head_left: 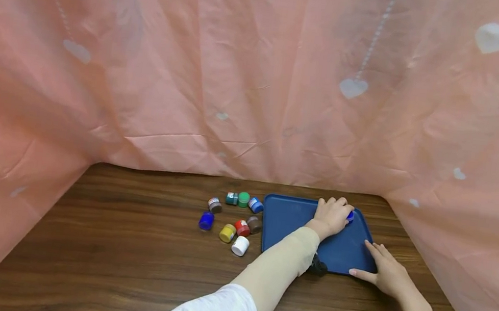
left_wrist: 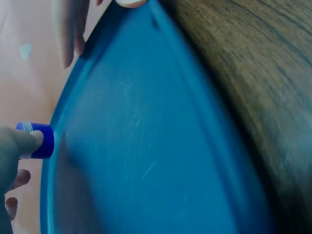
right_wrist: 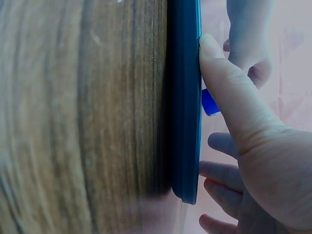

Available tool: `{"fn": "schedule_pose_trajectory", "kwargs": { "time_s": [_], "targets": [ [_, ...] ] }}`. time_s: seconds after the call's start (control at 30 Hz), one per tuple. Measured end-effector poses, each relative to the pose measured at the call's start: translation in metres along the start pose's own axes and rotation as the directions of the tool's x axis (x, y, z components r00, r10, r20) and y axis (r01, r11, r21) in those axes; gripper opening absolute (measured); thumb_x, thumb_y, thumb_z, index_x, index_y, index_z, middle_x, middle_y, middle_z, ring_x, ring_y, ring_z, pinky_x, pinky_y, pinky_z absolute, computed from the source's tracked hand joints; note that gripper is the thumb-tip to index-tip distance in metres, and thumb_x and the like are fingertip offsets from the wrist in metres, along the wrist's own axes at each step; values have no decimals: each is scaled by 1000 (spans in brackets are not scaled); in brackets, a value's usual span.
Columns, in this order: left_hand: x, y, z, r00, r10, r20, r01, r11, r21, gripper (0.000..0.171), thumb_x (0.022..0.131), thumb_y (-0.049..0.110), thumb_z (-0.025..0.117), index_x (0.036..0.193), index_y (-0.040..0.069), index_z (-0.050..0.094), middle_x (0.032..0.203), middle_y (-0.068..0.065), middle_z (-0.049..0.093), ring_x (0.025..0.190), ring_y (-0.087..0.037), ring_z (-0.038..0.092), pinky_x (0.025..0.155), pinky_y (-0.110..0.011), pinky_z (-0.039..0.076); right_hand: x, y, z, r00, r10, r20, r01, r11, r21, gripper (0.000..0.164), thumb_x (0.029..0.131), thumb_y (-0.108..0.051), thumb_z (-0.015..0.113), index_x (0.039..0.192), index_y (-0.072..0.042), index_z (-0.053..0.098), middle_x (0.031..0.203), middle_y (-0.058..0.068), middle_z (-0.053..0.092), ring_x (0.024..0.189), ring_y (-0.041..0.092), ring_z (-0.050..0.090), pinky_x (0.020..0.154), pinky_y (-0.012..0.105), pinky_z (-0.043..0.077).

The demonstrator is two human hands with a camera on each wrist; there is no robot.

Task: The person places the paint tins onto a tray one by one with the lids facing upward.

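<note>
A blue tray (head_left: 292, 222) lies on the wooden table (head_left: 127, 254). My left hand (head_left: 332, 215) reaches across to the tray's far right corner and grips a small blue jar (head_left: 351, 217) there. In the left wrist view its fingers (left_wrist: 19, 146) pinch the blue jar (left_wrist: 43, 140) at the rim of the tray (left_wrist: 161, 146). My right hand (head_left: 384, 271) rests on the tray's near right corner with straight fingers. In the right wrist view its thumb (right_wrist: 229, 97) lies against the tray's edge (right_wrist: 185, 97), with the blue jar (right_wrist: 209, 103) beyond.
Several small paint jars sit left of the tray, among them a dark blue one (head_left: 206, 221), a yellow one (head_left: 227, 233), a red one (head_left: 242, 227) and a white one (head_left: 240, 246). Pink cloth with white hearts (head_left: 258, 74) walls in the table on three sides.
</note>
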State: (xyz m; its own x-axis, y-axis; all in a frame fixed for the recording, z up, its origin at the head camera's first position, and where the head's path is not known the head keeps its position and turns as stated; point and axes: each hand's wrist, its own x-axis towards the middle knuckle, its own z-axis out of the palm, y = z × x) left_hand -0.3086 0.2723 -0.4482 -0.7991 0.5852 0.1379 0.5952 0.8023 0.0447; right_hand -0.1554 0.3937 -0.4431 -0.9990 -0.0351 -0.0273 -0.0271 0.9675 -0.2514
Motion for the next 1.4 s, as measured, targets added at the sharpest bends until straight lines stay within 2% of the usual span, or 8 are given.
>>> {"fn": "schedule_pose_trajectory", "kwargs": {
  "time_s": [0.13,0.3,0.57,0.73,1.0,1.23,1.4],
  "targets": [
    [1,4,4,1000,-24,-4,24,1000,12,37,100,44,49,136,46,48,137,21,48,119,-7,51,100,-35,39,-1,-2,1,1000,-8,-17,8,1000,1,98,78,-56,72,142,11,38,140,45,34,128,63,33,93,74,33],
    [3,6,8,1000,-24,-5,24,1000,3,34,103,38,44,136,45,49,138,19,49,121,-10,51,102,-38,41,-3,-4,0,1000,-4,-23,4,1000,-2,98,78,-56,73,142,10,39,140,44,35,128,62,33,93,73,34],
    [3,5,9,999,-42,-6,41,998,-40,35,102,35,48,135,47,50,139,21,50,121,-9,52,100,-36,43,-1,-6,2,999,-3,-34,3,1000,0,97,78,-55,73,142,10,39,140,45,34,128,63,34,93,73,34],
    [1,3,6,999,-43,-23,42,998,-49,35,103,35,45,135,47,50,138,21,50,120,-7,53,99,-34,44,0,-4,4,999,-6,-40,5,1000,-10,97,78,-55,73,141,10,40,140,44,36,127,62,35,92,73,35],
    [-4,-6,-3,998,-11,-64,8,998,-55,38,97,44,55,135,44,51,136,19,53,119,-7,53,97,-31,45,-2,-1,2,1000,7,-26,-7,1000,-1,99,78,-56,72,142,10,38,141,45,33,128,63,32,94,73,33],
    [-13,-14,-14,995,24,-99,-28,999,-41,38,97,45,54,135,43,52,132,18,56,113,-6,56,92,-30,47,-2,-1,-1,999,0,-34,-1,1000,-11,97,78,-55,73,141,11,40,139,45,35,127,62,34,93,72,35],
    [-24,-15,-23,992,52,-111,-55,998,-20,38,97,48,53,135,42,52,130,18,57,113,-6,57,93,-30,47,-3,2,-1,1000,14,-7,-14,1000,-11,100,78,-59,71,142,10,38,141,44,34,128,62,33,93,72,35]
  ]
}}
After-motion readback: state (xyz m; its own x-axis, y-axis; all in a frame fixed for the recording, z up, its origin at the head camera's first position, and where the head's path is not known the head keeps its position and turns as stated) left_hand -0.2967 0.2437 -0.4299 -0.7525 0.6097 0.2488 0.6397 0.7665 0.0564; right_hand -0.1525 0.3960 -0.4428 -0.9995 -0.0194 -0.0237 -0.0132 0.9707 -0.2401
